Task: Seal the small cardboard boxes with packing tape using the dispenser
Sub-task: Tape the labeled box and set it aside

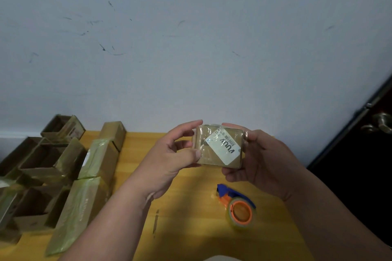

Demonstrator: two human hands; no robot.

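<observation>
A small cardboard box (pixel 219 147) with a white label and shiny clear tape over it is held in the air above the yellow table (pixel 191 207). My left hand (pixel 171 159) pinches its left edge between thumb and fingers. My right hand (pixel 261 154) cups its right side and underside, fingers curled round it. The blue and orange tape dispenser (pixel 238 207) with its clear roll lies on the table below my right hand, untouched.
Several open and taped cardboard boxes (pixel 53 174) crowd the table's left side. A pale wall (pixel 191 48) rises behind the table. A dark door with a metal handle (pixel 379 125) stands at the right.
</observation>
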